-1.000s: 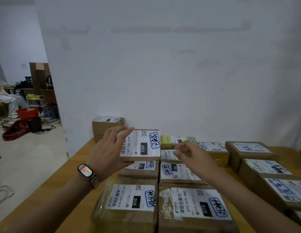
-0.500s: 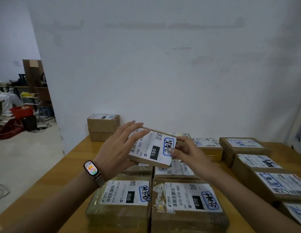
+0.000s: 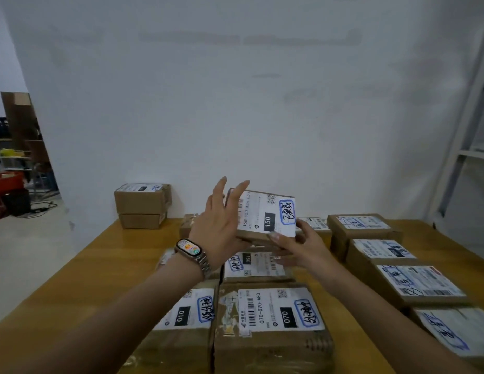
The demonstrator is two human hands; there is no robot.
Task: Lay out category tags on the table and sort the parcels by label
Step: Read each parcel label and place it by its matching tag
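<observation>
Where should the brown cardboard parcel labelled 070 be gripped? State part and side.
Grip the brown cardboard 070 parcel by its right edge, coming from the right: the 010 parcel crowds its left side, a 150 parcel lies behind, the right faces bare wooden table.

Our bare forearms reach forward, converging in mid-air. Our left hand (image 3: 219,228) stands flat, fingers straight and pointing up. Our right hand (image 3: 303,245) pinches the small white-labelled brown cardboard parcel (image 3: 262,214) at its near corner, thumb on top.
</observation>
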